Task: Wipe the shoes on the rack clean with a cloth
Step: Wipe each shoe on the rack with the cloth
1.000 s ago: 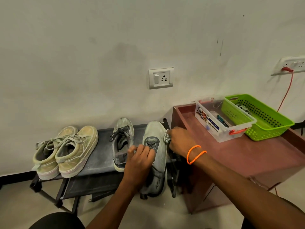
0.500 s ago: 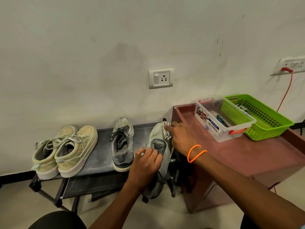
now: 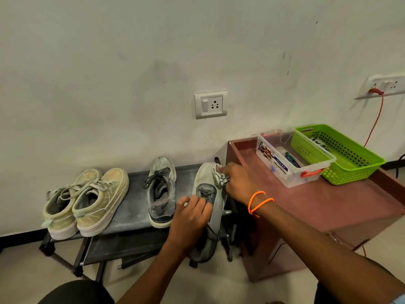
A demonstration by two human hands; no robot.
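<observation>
Grey shoe [image 3: 215, 207], sole side tipped toward the person, sits at the right end of the rack [image 3: 135, 207], heel hanging off the front edge. Left hand [image 3: 191, 218] clasps it around the middle, fingers curled over the lace area. Right hand [image 3: 237, 183] pinches a bunched checked cloth [image 3: 220, 175] and presses it on the toe end, near the wall. Orange bands [image 3: 258, 202] on that wrist.

Progress, judged: wiping of this one shoe is underway, cloth at the toe. Cannot tell how much of it is clean; the fabric looks pale and dusty all over. Its partner, the dark-laced shoe [image 3: 161, 191], stands just beside it on the rack, untouched by either hand, grime visible. Tan pair [image 3: 87, 202] at the left end, well apart from the hands, looks scuffed and dusty too. So likely three shoes left plus the rest of this one. Lower shelf mostly hidden, cannot tell if more shoes are there.

Right of the rack: brown cabinet [image 3: 328, 207] with a clear box [image 3: 291, 163] and green basket [image 3: 341, 159] on top, touching each other.
</observation>
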